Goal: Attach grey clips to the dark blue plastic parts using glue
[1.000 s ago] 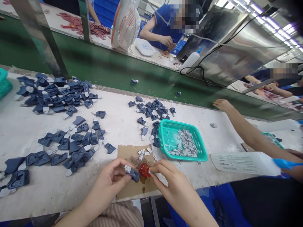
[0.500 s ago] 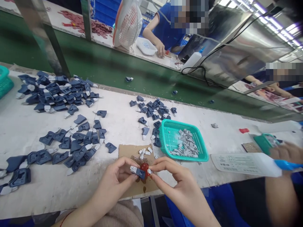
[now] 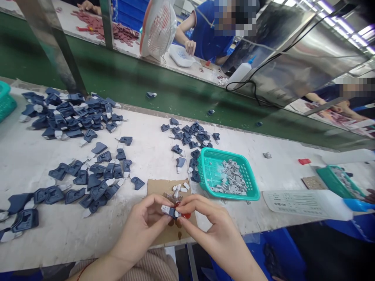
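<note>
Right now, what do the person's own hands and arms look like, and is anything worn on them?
Both the left hand and the right hand are bare: no gloves, no rings visible. A thin red string circles the left wrist. The forearms are uncovered as far as the picture shows; no sleeves reach them.

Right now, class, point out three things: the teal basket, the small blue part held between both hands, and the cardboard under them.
Teal basket [image 3: 205,177]: head view, bare mesh floor near its left wall.
Blue part [image 3: 170,212]: head view, its dark body between the fingertips.
Cardboard [image 3: 155,187]: head view, bare upper left area.
</note>
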The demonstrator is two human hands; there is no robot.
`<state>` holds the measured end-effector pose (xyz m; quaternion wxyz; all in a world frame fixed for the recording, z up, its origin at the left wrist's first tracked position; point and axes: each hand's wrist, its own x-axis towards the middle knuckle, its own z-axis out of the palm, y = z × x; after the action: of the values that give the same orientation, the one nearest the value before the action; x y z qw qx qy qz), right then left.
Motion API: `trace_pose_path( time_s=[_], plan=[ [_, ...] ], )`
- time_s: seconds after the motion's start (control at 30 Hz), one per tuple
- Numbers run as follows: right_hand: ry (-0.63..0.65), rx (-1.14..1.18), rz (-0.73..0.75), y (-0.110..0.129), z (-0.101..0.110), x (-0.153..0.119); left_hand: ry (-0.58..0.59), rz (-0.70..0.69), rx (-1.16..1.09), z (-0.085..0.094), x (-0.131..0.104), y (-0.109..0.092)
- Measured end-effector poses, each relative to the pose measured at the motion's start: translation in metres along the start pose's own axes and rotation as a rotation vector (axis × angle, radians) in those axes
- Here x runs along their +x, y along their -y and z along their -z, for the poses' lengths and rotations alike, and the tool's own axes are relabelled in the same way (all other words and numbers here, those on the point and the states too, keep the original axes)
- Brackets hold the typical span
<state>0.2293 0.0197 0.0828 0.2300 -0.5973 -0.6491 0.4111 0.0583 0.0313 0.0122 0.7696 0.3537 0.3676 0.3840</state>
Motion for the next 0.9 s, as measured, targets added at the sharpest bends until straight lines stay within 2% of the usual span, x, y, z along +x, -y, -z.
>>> trace_pose_path(
  time_s=[0.2,0.4,0.63,0.77,0.9],
  plan=[
    [-0.014,0.017,-0.019,0.001,0.001,0.001,-0.023,-0.082,0.017,0.0,-0.001,-0.002],
    [-0.021,0.23,-0.133,-0.007,0.003,0.0,-0.006,-0.024,-0.046,0.003,-0.002,-0.006],
    [0.077,0.594,-0.229,-0.007,-0.025,0.008,-0.016,-0.047,-0.066,-0.003,0.001,-0.018],
    [-0.008,0.766,-0.239,-0.001,-0.035,0.018,-0.046,-0.091,-0.044,-0.003,0.004,-0.021],
    [-0.089,0.783,-0.228,-0.002,-0.04,0.023,-0.089,-0.113,0.052,-0.002,0.008,-0.026]
  ],
)
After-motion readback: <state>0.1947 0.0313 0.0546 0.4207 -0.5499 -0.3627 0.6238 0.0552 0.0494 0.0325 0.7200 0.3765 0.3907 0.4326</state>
